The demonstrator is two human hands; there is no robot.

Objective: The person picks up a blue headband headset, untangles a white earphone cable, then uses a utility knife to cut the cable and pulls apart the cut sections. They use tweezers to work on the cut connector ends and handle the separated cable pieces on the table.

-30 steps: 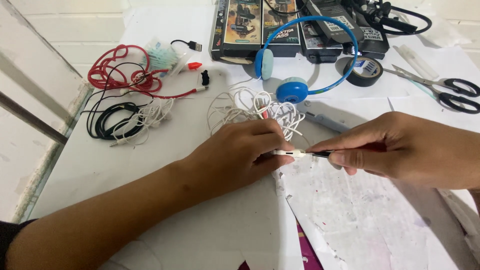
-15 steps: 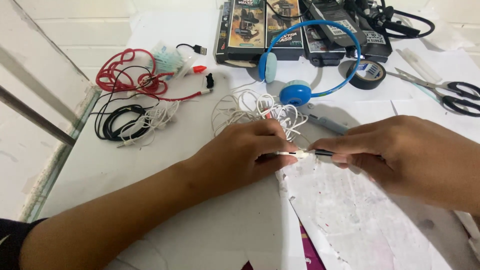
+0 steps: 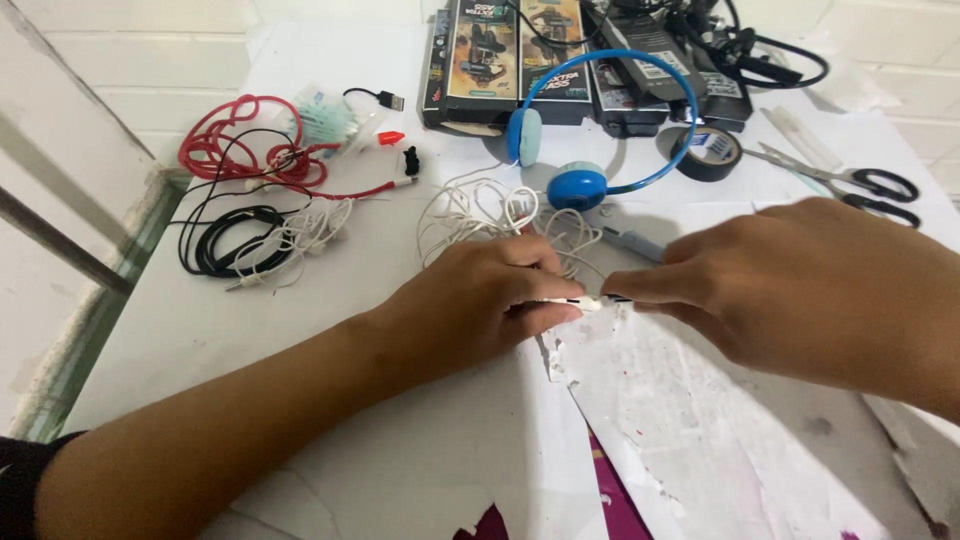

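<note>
My left hand (image 3: 480, 305) pinches the white cable end (image 3: 572, 301). My right hand (image 3: 800, 285) pinches a thin dark tool (image 3: 620, 298) against its tip, right between my hands. I think I'm fixing the tip; next I must push gently and hold steady.

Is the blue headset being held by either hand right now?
No, the blue headset lies on the table beyond both hands, which pinch a thin white cable end between them.
</note>
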